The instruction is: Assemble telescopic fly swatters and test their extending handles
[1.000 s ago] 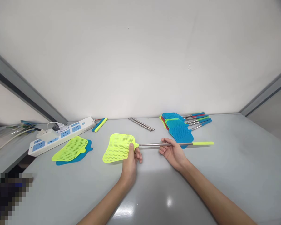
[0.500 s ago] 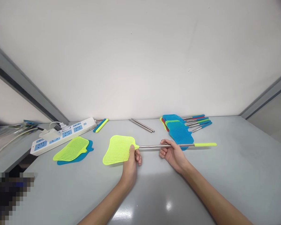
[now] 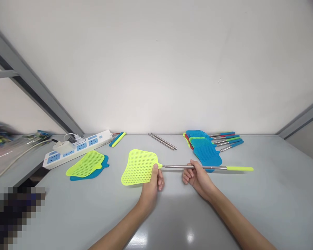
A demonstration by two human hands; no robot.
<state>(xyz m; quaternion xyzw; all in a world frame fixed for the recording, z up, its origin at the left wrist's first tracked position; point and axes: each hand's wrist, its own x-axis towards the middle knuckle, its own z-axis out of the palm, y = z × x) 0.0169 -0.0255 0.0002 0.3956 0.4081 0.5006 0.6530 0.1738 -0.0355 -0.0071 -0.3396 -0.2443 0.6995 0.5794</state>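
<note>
A yellow-green fly swatter point(image 3: 141, 167) with a metal telescopic rod and a yellow-green grip is held level above the table. My left hand point(image 3: 153, 185) pinches it at the neck of the mesh head, thumb on top. Around the middle of the rod, my right hand point(image 3: 198, 177) is closed, with its thumb on top. Behind the right hand lies a pile of fly swatters point(image 3: 207, 154) with blue, red and green heads, their handles pointing right. To the left of the held head, a loose yellow-green swatter head point(image 3: 86, 164) rests partly over a blue swatter head point(image 3: 97, 172).
Two metal rods point(image 3: 162, 141) lie near the wall. A blue and a yellow-green grip point(image 3: 119, 139) sit beside a white power strip point(image 3: 78, 149) with plugs in it. Plastic bags point(image 3: 23, 144) are at the far left, past the grey table's point(image 3: 263, 194) edge.
The view has shifted slightly, so everything on the table appears farther right. Both hands keep hold of the fly swatter; the right hand's fingers have shifted a little on the rod.
</note>
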